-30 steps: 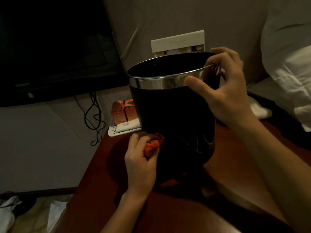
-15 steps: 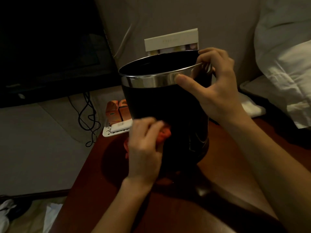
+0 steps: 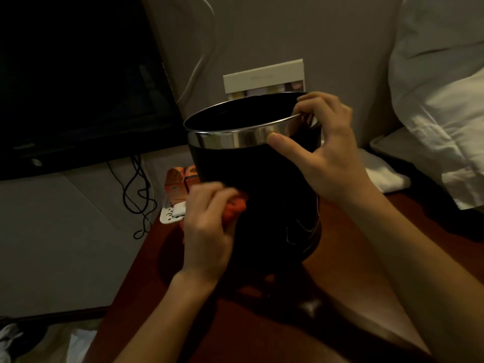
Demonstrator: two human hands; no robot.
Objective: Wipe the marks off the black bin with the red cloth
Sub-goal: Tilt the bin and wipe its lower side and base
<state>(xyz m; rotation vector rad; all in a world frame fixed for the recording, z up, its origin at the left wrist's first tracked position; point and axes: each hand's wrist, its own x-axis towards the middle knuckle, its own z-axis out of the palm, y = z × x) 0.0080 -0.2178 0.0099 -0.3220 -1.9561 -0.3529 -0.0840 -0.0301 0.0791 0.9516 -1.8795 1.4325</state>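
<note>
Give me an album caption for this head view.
Left hand rubs red cloth on black bin; right hand grips its rim.

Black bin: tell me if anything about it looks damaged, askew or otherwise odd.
The black bin leans on the table, held at its rim by the right hand. Pale line marks show low on its side, right of the red cloth.

The left hand (image 3: 207,231) is balled up, its curled fingers (image 3: 209,195) bunched around a red cloth (image 3: 235,208) that shows past the fingertips. The right hand (image 3: 330,158) grips the bin rim (image 3: 235,138): thumb stretched along the outside, fingers hooked over the edge. Both forearms are bare.
</note>
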